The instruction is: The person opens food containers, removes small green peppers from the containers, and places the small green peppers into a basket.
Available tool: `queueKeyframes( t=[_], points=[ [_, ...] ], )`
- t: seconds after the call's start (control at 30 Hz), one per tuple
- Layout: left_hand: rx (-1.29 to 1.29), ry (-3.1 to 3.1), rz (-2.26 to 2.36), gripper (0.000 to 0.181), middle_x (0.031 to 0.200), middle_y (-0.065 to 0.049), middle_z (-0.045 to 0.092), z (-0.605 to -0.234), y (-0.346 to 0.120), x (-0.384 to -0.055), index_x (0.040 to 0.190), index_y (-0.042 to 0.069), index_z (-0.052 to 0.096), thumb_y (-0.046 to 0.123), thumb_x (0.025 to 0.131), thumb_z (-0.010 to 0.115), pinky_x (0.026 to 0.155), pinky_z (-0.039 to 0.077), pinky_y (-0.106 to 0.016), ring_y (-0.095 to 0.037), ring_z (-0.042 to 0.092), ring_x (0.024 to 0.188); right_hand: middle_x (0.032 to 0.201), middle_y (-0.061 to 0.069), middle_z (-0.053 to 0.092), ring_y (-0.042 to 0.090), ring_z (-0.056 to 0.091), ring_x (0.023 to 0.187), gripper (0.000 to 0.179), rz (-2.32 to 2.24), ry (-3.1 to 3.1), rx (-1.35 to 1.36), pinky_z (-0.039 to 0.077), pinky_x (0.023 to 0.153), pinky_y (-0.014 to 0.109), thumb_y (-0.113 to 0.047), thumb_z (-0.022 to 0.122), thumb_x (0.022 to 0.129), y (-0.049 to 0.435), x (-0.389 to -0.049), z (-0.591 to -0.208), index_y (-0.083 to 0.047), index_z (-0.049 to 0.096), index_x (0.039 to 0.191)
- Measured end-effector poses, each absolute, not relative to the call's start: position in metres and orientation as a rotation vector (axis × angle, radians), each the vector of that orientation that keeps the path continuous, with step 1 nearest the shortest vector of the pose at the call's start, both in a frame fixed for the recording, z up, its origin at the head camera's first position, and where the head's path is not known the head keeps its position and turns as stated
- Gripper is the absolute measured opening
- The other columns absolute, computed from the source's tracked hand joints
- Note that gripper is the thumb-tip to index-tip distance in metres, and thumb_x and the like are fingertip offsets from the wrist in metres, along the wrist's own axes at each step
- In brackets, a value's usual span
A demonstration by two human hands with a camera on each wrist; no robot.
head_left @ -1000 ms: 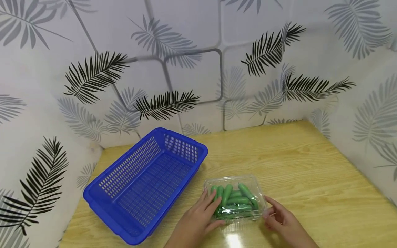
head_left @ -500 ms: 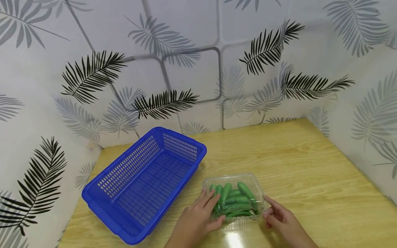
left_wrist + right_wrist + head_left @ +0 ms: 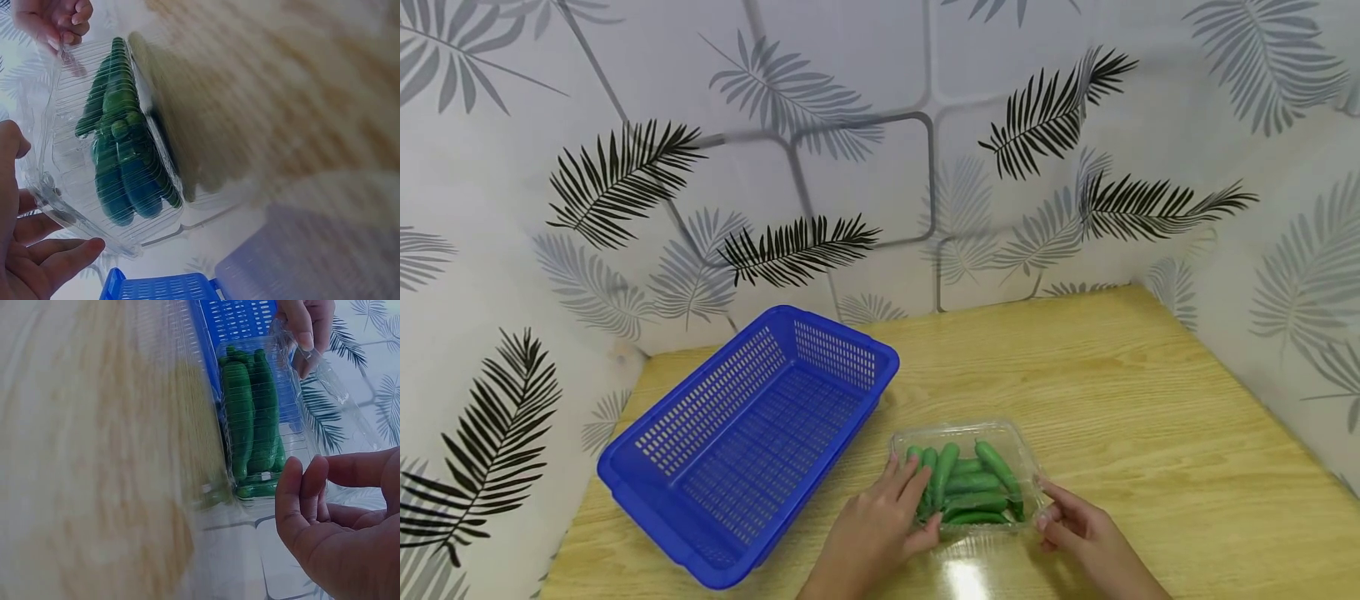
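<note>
A clear plastic clamshell box (image 3: 1015, 442) sits on the table in front of me, with several small cucumber-like green vegetables (image 3: 973, 483) inside. At its left side my left hand (image 3: 876, 512) holds the box, fingers over the edge and thumb at the front corner. My right hand (image 3: 1086, 529) pinches the box's right front corner between thumb and fingers. Ribbed clear walls of the box (image 3: 69, 131) show in the left wrist view, with the left fingers (image 3: 56, 259) at its rim. In the right wrist view the right fingertips (image 3: 315, 465) meet at the edge.
A blue perforated plastic basket (image 3: 647, 517) lies at an angle to the left of the box, with nothing in it. The wood-grain table (image 3: 1150, 417) stretches to the right and back, bordered by leaf-patterned wall covering (image 3: 865, 167).
Glare on the box's lid near the front has gone, and the green vegetables show more plainly. Both hands keep their places at the box, with only slight finger movement. The basket stays put.
</note>
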State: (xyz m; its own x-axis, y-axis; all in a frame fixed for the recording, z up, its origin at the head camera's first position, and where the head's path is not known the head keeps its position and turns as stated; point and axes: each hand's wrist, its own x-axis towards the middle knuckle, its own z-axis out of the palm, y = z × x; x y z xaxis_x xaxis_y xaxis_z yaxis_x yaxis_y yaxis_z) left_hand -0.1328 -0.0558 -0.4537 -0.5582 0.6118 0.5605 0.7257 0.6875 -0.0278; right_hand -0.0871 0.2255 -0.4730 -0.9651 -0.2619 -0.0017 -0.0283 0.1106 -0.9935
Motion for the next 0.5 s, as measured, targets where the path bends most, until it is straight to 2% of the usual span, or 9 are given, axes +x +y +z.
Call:
queueKeyframes(
  t=[0.1,0.17,0.23,0.3,0.33,0.4,0.47,0.5],
  points=[
    [-1.005,-2.317,-0.274,0.043,0.111,-0.014,0.064,-0.451,-0.057,-0.134,0.112,0.005,0.061,0.036,0.082,0.059,0.052,0.052,-0.030,-0.033,0.063,0.097,0.089,0.009,0.057,0.009,0.058,0.080,0.056,-1.969,2.211,-0.359,0.051,0.071,0.030,-0.005,0.049,0.094,0.226,-0.087,-0.475,0.021,0.020,0.134],
    [-0.984,-2.279,-0.301,0.039,0.102,-0.012,0.066,-0.447,-0.059,-0.137,0.109,0.005,0.060,0.033,0.082,0.054,0.046,0.049,-0.026,-0.026,0.067,0.080,0.088,0.009,0.057,0.009,0.058,0.080,0.055,-1.966,2.240,-0.389,0.052,0.071,0.030,-0.003,0.049,0.093,0.227,-0.086,-0.475,0.021,0.021,0.133],
    [-0.969,-2.259,-0.355,0.036,0.094,-0.006,0.064,-0.441,-0.060,-0.140,0.107,0.006,0.059,0.032,0.084,0.050,0.041,0.044,-0.022,-0.017,0.061,0.062,0.087,0.010,0.056,0.009,0.058,0.079,0.054,-1.967,2.272,-0.417,0.052,0.071,0.030,-0.001,0.050,0.092,0.227,-0.086,-0.477,0.022,0.022,0.132],
    [-0.972,-2.259,-0.416,0.036,0.093,-0.004,0.063,-0.436,-0.061,-0.143,0.109,0.006,0.058,0.033,0.087,0.048,0.042,0.043,-0.021,-0.012,0.056,0.056,0.085,0.010,0.056,0.009,0.059,0.078,0.053,-1.981,2.291,-0.424,0.052,0.070,0.030,0.000,0.051,0.091,0.228,-0.085,-0.477,0.021,0.024,0.133],
    [-0.977,-2.274,-0.442,0.038,0.096,-0.003,0.062,-0.434,-0.061,-0.144,0.111,0.006,0.058,0.035,0.089,0.047,0.046,0.045,-0.021,-0.011,0.056,0.058,0.085,0.010,0.057,0.009,0.059,0.078,0.053,-2.000,2.289,-0.428,0.052,0.070,0.030,0.001,0.051,0.091,0.228,-0.085,-0.478,0.017,0.027,0.135],
    [-0.983,-2.309,-0.486,0.042,0.104,-0.005,0.063,-0.431,-0.061,-0.146,0.115,0.006,0.057,0.039,0.092,0.047,0.057,0.051,-0.024,-0.014,0.063,0.072,0.085,0.009,0.058,0.009,0.059,0.078,0.051,-2.048,2.266,-0.455,0.052,0.070,0.029,0.003,0.050,0.091,0.228,-0.085,-0.480,0.008,0.032,0.138],
    [-0.970,-2.338,-0.520,0.045,0.111,-0.007,0.063,-0.429,-0.060,-0.147,0.118,0.005,0.057,0.041,0.092,0.049,0.070,0.052,-0.029,-0.019,0.065,0.089,0.086,0.008,0.058,0.010,0.059,0.079,0.050,-2.097,2.224,-0.488,0.052,0.069,0.029,0.004,0.049,0.091,0.227,-0.085,-0.481,-0.010,0.039,0.138],
    [-0.958,-2.347,-0.532,0.045,0.111,-0.008,0.063,-0.428,-0.060,-0.147,0.118,0.004,0.057,0.041,0.093,0.050,0.073,0.052,-0.030,-0.020,0.065,0.092,0.086,0.007,0.058,0.010,0.059,0.079,0.051,-2.117,2.202,-0.492,0.052,0.070,0.029,0.004,0.049,0.091,0.227,-0.085,-0.482,-0.019,0.042,0.135]
  ],
)
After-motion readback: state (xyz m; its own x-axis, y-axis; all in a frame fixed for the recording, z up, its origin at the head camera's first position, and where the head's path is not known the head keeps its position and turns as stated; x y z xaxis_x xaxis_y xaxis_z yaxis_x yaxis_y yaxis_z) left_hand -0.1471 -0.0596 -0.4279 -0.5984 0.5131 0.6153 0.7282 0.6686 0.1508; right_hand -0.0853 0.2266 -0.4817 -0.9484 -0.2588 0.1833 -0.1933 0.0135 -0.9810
